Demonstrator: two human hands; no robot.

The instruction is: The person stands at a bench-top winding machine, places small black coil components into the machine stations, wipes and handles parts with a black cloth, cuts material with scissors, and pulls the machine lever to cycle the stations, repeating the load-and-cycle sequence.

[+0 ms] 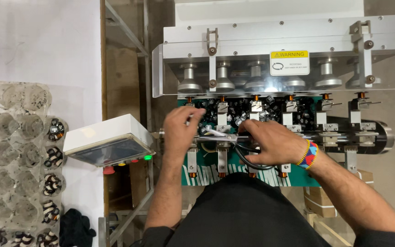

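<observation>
My left hand (182,131) rests on the green conveyor belt (298,179) of a machine, its fingers closed around a thin white stick-like piece that points right. My right hand (270,142), with a beaded wristband, lies just beside it, fingers curled over black cables and small black parts on the belt. Many small black-and-silver parts (270,106) are piled along the belt's far side between white metal holders (222,120). What the right hand's fingers pinch is hidden.
A metal housing with a clear guard and several steel rollers (225,77) hangs over the belt's far side. A white control box (108,142) with coloured buttons stands left. Clear plastic trays (14,151) holding black-and-white parts lie on the white table at far left.
</observation>
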